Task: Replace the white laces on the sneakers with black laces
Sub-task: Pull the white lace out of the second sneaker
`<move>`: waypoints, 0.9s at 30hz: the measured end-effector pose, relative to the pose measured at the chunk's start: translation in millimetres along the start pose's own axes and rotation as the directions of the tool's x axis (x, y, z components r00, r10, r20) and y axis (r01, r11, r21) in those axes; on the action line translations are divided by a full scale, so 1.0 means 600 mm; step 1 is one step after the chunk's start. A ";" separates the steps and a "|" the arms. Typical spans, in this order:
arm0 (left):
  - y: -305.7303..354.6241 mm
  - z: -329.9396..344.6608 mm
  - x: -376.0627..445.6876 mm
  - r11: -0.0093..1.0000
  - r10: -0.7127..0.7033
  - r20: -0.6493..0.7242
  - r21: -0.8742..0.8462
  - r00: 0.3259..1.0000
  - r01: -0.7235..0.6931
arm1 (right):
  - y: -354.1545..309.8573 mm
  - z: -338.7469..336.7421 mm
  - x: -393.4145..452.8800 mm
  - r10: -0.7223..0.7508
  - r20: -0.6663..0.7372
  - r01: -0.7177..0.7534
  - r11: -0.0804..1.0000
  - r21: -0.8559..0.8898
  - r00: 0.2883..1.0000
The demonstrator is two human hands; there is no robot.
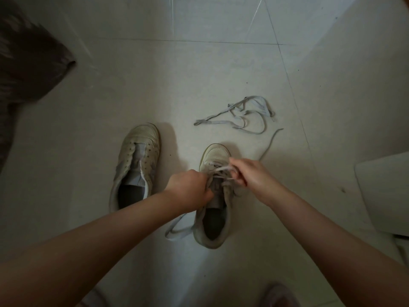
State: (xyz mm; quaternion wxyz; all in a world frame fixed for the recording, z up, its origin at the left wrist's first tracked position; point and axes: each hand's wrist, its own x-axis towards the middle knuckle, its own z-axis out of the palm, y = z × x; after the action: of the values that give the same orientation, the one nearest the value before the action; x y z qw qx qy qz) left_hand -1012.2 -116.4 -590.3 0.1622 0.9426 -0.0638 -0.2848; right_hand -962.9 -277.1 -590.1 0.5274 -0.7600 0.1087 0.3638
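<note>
Both hands curled: left hand (188,187) seemingly gripping sneaker (213,200); right hand (247,173) pinching lace (221,170).

Scuffed leather sneakers (137,160), glossy floor tiles (199,74)

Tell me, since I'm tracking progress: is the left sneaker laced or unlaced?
Unlaced. The left sneaker shows bare eyelets and an open tongue, and a pulled-out white lace lies loose on the floor.
</note>
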 end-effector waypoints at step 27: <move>-0.002 0.018 -0.010 0.999 0.013 -0.131 -0.039 0.991 -0.018 | 0.004 0.031 0.020 -0.610 0.470 0.538 -0.084 -0.839 0.639</move>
State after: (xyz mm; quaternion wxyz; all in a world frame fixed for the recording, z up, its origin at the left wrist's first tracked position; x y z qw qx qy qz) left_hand -1023.1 -117.1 -596.2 0.1871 0.9552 -0.0547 -0.2226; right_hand -964.1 -259.1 -603.4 0.0504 -0.8883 -0.4519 0.0650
